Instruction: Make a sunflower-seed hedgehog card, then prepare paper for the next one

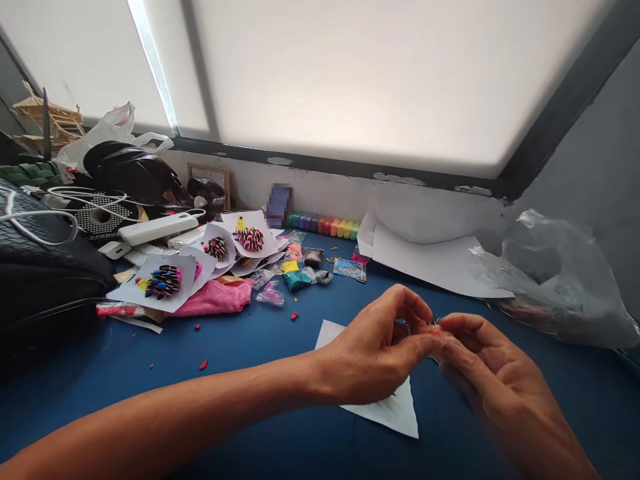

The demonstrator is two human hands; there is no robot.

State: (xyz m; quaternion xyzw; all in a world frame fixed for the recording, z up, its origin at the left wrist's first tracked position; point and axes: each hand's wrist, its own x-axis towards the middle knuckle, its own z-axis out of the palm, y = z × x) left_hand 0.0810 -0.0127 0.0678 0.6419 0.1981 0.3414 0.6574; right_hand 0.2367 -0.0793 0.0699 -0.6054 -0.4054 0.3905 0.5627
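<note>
My left hand (380,350) reaches across from the left, thumb and fingertips pinched together. My right hand (500,373) meets it from the right, its fingers pinched as well. Between the fingertips shows a small reddish thing with dark, yellowish bits (436,323); the fingers hide most of it, so its kind is unclear. Below my left hand lies a white sheet of paper (400,413), partly covered by the hand and wrist. Small red pieces (295,316) are scattered on the blue table to the left.
Spiky, colourful clay figures (164,281) sit on white papers at the left, by a pink cloth (215,297). Small bags of coloured clay (299,279) lie mid-table. Behind stand a row of coloured pots (325,227), curled white paper (425,260) and a clear plastic bag (565,280).
</note>
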